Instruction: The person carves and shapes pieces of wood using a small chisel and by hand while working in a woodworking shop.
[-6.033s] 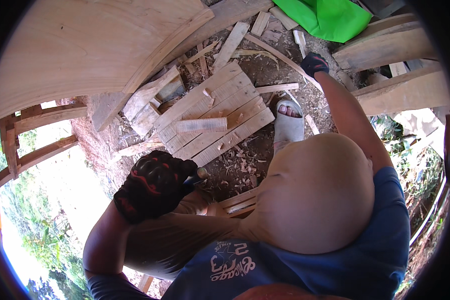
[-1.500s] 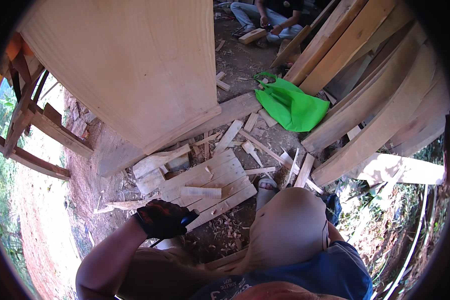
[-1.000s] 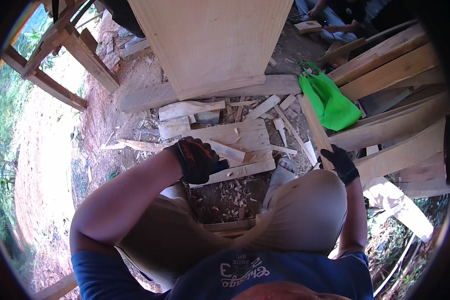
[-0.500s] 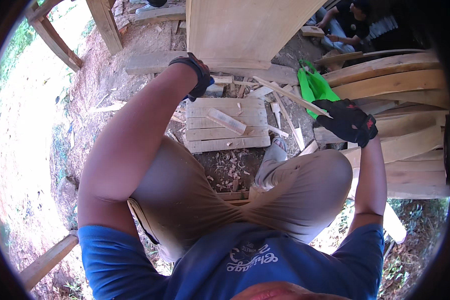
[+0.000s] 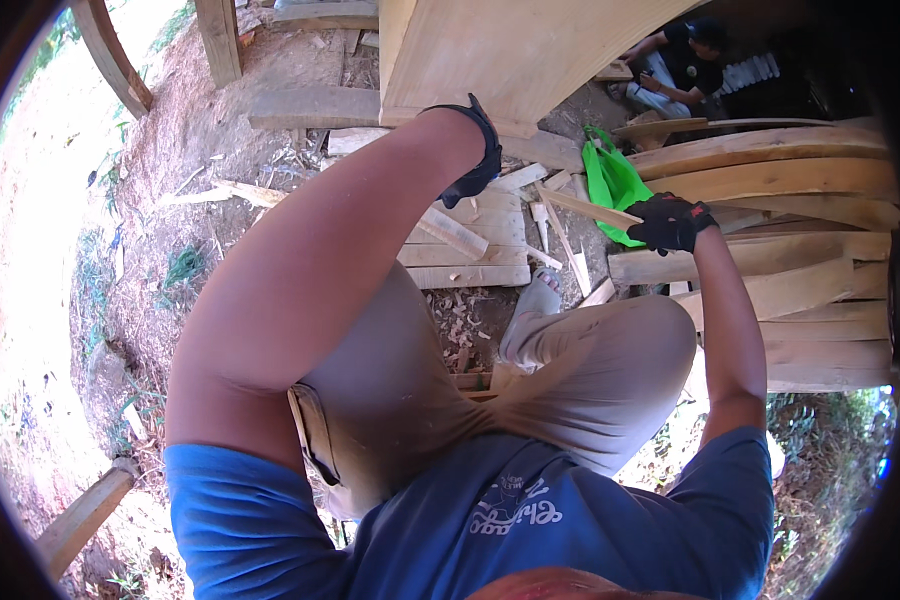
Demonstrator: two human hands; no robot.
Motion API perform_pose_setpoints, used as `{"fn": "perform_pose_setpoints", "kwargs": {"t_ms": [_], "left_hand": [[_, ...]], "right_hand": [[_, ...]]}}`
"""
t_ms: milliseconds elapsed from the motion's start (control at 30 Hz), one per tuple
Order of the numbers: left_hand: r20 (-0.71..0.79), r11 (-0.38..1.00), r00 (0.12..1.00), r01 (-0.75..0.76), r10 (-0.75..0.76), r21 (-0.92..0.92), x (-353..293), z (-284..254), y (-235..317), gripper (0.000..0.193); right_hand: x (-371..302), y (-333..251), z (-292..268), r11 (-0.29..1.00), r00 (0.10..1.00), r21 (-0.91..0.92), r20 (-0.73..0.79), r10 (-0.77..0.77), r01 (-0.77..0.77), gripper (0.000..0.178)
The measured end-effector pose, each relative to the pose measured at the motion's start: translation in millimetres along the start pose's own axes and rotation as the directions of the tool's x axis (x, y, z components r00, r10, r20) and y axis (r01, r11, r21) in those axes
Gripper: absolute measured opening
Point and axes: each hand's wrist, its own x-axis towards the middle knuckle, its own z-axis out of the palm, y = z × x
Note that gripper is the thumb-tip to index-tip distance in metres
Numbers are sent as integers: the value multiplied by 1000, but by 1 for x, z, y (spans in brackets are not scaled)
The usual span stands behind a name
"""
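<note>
With the right hand (image 5: pixel 670 222) closed round one end of the strip (image 5: pixel 588 206), which juts leftward from that grip across the bag (image 5: pixel 610 172), a firm hold clear of the free end should steady it, though whether the left hand (image 5: pixel 478 176) grips anything I cannot tell.

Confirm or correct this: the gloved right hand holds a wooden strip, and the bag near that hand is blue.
Not quite: the bag is bright green, not blue, as the head view shows. The gloved right hand does hold a wooden strip, with the bag near it.
</note>
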Motion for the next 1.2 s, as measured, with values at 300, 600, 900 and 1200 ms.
{"fn": "perform_pose_setpoints", "kwargs": {"t_ms": [300,600,900,1200], "left_hand": [[16,985,1000,-18,21,-174,19,10,-4,48],[126,908,990,-7,66,-419,24,-2,9,49],[170,961,980,-55,104,-271,58,-12,13,42],[164,966,977,-95,137,-240,116,30,-2,47]], "right_hand": [[42,118,149,973,980,222,-167,105,-66,44],[-43,95,608,841,836,91,203,509,-534,41],[-117,-83,769,561,620,329,627,472,-760,46],[-82,-166,820,440,716,581,648,259,-685,59]]}}
